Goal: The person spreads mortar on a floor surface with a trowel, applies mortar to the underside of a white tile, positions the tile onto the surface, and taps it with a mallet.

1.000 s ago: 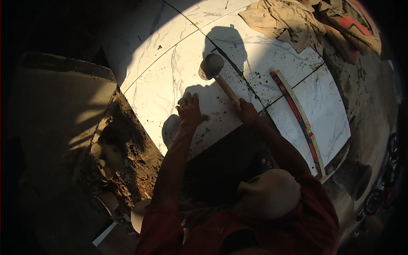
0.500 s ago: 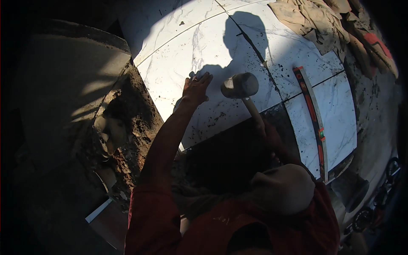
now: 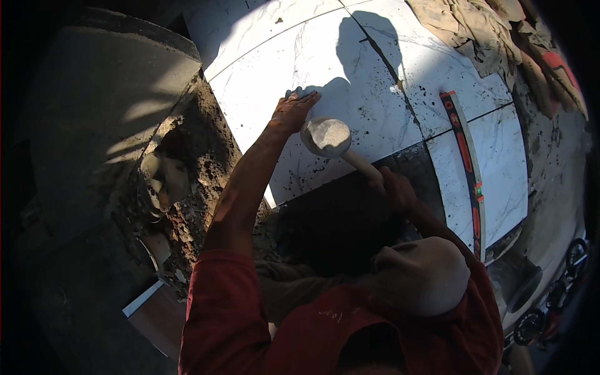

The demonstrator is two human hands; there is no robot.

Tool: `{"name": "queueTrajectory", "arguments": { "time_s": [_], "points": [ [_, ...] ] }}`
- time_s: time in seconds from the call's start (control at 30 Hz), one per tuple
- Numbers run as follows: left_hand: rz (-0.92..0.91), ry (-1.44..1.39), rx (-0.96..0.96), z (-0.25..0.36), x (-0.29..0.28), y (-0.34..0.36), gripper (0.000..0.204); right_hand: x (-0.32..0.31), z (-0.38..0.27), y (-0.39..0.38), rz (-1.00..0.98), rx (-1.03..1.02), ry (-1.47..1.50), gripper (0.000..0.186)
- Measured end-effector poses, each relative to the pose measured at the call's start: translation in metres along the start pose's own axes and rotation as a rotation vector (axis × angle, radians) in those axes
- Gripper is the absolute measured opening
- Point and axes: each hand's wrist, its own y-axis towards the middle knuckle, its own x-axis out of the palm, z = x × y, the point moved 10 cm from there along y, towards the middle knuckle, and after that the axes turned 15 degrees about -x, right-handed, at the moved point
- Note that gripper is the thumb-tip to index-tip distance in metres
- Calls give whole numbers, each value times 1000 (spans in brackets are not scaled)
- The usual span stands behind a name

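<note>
My left hand (image 3: 294, 111) lies with fingers stretched out on a white marble-patterned tile (image 3: 250, 81), near the middle of the floor. My right hand (image 3: 397, 187) grips the wooden handle (image 3: 361, 165) of a mallet, whose pale, rounded head (image 3: 325, 137) is raised over the tile, just below and right of my left hand. To the right, a long red and black spirit level (image 3: 462, 140) with a green vial lies across the neighbouring tiles. The dark area (image 3: 337, 219) below the tile's near edge is in shadow.
Crumbly dirt and broken mortar (image 3: 203, 150) border the tiles on the left, beside a concrete slab (image 3: 100, 106). Tan cloth (image 3: 462, 31) lies at the back right. A dark bucket (image 3: 519, 281) and wheels (image 3: 531, 325) are at the lower right. A reddish board (image 3: 156, 319) lies lower left.
My left hand has moved forward and right along the tile. The mallet head has come down and left toward my body, and more of its lit face shows.
</note>
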Motion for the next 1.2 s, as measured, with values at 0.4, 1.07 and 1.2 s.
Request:
{"name": "queueTrajectory", "arguments": {
  "time_s": [0.4,1.07,1.2],
  "points": [
    [-295,239,-46,-78,-5,-78,65,30,25,7,-46,110,-1,27],
    [-351,-91,-378,-119,25,-144,65,32,2,24,-32,-18,-106,37],
    [-300,-64,-360,-120,26,-150,58,43,14,29,-117,50,-136,35]
  ]
}}
